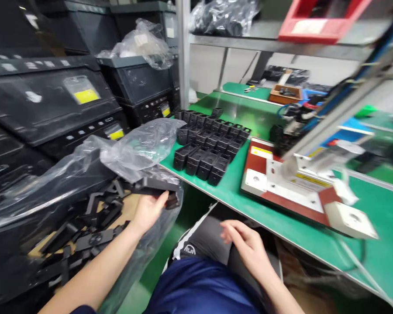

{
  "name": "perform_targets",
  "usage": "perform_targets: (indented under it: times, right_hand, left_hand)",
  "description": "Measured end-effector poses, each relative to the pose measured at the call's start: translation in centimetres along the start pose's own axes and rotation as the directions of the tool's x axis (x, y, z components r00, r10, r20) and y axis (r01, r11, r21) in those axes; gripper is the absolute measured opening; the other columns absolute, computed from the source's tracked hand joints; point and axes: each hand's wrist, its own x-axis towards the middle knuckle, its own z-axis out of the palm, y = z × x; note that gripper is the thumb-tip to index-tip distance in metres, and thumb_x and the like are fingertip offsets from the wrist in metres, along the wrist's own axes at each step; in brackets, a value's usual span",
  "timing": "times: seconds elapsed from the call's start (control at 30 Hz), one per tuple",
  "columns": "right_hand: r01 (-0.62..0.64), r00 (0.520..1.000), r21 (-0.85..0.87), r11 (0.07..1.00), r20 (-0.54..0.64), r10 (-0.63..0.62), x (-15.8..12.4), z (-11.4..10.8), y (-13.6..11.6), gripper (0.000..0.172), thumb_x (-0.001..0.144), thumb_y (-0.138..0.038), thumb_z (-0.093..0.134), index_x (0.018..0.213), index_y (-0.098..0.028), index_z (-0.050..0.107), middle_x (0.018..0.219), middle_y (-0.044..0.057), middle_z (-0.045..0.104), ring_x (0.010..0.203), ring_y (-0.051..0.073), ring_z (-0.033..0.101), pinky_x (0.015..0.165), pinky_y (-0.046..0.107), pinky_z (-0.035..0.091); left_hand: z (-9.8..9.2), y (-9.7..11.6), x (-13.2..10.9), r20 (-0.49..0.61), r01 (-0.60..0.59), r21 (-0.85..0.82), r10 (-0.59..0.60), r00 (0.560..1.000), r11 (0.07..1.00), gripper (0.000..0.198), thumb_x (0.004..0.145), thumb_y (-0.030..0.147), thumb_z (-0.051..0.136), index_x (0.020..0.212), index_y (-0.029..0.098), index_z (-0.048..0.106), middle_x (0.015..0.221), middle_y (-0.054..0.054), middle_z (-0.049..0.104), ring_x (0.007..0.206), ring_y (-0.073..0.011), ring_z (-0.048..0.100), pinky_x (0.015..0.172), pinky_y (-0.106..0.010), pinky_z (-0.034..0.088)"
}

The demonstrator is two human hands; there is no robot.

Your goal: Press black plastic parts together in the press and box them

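Note:
My left hand (pixel 149 209) is closed round a black plastic part (pixel 157 188) at the rim of a clear plastic bag (pixel 94 170) that lines a box of several more black parts (pixel 91 226). Resting over my lap, my right hand (pixel 247 244) has its fingers loosely spread and nothing in it. On the green workbench (pixel 236 192) ahead, several black plastic cup-shaped parts (pixel 211 144) stand in rows.
A red and white press fixture (pixel 291 183) sits on the bench to the right under a slanted metal arm (pixel 340 117). Stacked black crates (pixel 52 100) fill the left. A metal shelf post (pixel 183 52) rises behind, with a small wooden box (pixel 285 94) at the back.

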Motion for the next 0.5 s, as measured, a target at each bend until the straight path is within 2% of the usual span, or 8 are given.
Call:
perform_targets:
  times: [0.03, 0.07, 0.13, 0.17, 0.23, 0.3, 0.37, 0.5]
  right_hand:
    - [-0.067, 0.997, 0.155, 0.986, 0.049, 0.060, 0.1, 0.7, -0.4, 0.047, 0.087, -0.060, 0.059, 0.099, -0.016, 0.068, 0.078, 0.008, 0.069, 0.067, 0.020, 0.065, 0.065, 0.029, 0.052]
    - [-0.143, 0.988, 0.324, 0.935, 0.102, 0.116, 0.2, 1.2, -0.6, 0.053, 0.086, -0.064, 0.058, 0.105, -0.016, 0.065, 0.079, 0.009, 0.069, 0.067, 0.019, 0.065, 0.065, 0.029, 0.052]
    - [-0.250, 0.967, 0.597, 0.762, 0.200, 0.161, 0.2, 1.5, -0.8, 0.061, 0.085, -0.070, 0.056, 0.113, -0.016, 0.059, 0.082, 0.010, 0.070, 0.068, 0.019, 0.067, 0.065, 0.029, 0.052]
    - [-0.260, 0.965, 0.694, 0.671, 0.218, 0.148, 0.1, 1.3, -0.7, 0.061, 0.085, -0.071, 0.055, 0.113, -0.017, 0.057, 0.083, 0.010, 0.070, 0.069, 0.019, 0.067, 0.066, 0.028, 0.052]
    - [-0.207, 0.978, 0.814, 0.543, 0.178, 0.106, -0.3, 0.6, -0.4, 0.057, 0.089, -0.069, 0.051, 0.109, -0.016, 0.057, 0.081, 0.008, 0.069, 0.068, 0.018, 0.067, 0.065, 0.027, 0.052]
    - [-0.137, 0.990, 0.871, 0.472, 0.098, 0.105, -0.8, -0.2, 0.0, 0.055, 0.095, -0.066, 0.043, 0.100, -0.014, 0.060, 0.075, 0.008, 0.067, 0.064, 0.017, 0.065, 0.062, 0.026, 0.052]
    - [-0.132, 0.986, 0.893, 0.430, 0.075, 0.146, -1.3, -0.8, 0.6, 0.061, 0.099, -0.064, 0.033, 0.091, -0.011, 0.062, 0.069, 0.008, 0.065, 0.059, 0.016, 0.063, 0.057, 0.025, 0.051]
    - [-0.177, 0.976, 0.905, 0.386, 0.112, 0.185, -1.8, -1.4, 1.4, 0.067, 0.102, -0.059, 0.021, 0.085, -0.009, 0.063, 0.060, 0.007, 0.061, 0.052, 0.015, 0.060, 0.047, 0.022, 0.047]
  left_hand:
    - [2.1, 1.5, -0.6, 0.070, -0.116, 0.018, 0.114, 0.991, 0.993, 0.030, 0.082, 0.047, 0.062, 0.091, 0.018, 0.064, 0.091, -0.009, 0.071, 0.095, -0.0260, 0.066, 0.090, -0.040, 0.052]
    - [4.2, 2.9, -1.4, 0.144, -0.234, 0.026, 0.228, 0.963, 0.972, 0.026, 0.085, 0.043, 0.059, 0.094, 0.020, 0.064, 0.094, -0.008, 0.071, 0.097, -0.0248, 0.065, 0.093, -0.039, 0.051]
    - [7.9, 5.2, -2.9, 0.261, -0.428, 0.025, 0.407, 0.875, 0.904, 0.020, 0.088, 0.035, 0.054, 0.099, 0.021, 0.064, 0.101, -0.006, 0.070, 0.100, -0.0224, 0.064, 0.095, -0.037, 0.049]
    - [9.4, 6.0, -3.6, 0.296, -0.485, 0.020, 0.458, 0.838, 0.875, 0.019, 0.089, 0.032, 0.053, 0.101, 0.021, 0.063, 0.103, -0.006, 0.069, 0.100, -0.0216, 0.064, 0.094, -0.035, 0.050]
    - [11.8, 7.0, -4.8, 0.347, -0.563, 0.020, 0.522, 0.779, 0.826, 0.018, 0.088, 0.029, 0.054, 0.101, 0.022, 0.063, 0.103, -0.005, 0.069, 0.096, -0.0204, 0.065, 0.088, -0.032, 0.051]
    - [13.4, 7.5, -5.6, 0.412, -0.627, 0.050, 0.555, 0.722, 0.778, 0.018, 0.088, 0.031, 0.055, 0.101, 0.022, 0.064, 0.098, -0.004, 0.069, 0.087, -0.0194, 0.066, 0.078, -0.030, 0.052]
    - [14.3, 7.5, -6.1, 0.480, -0.676, 0.116, 0.555, 0.679, 0.728, 0.019, 0.089, 0.035, 0.055, 0.099, 0.021, 0.064, 0.092, -0.003, 0.069, 0.079, -0.0191, 0.066, 0.069, -0.028, 0.051]
    - [14.9, 7.6, -6.4, 0.534, -0.708, 0.186, 0.535, 0.655, 0.681, 0.024, 0.091, 0.040, 0.053, 0.097, 0.020, 0.064, 0.088, -0.004, 0.069, 0.080, -0.0200, 0.066, 0.064, -0.027, 0.049]
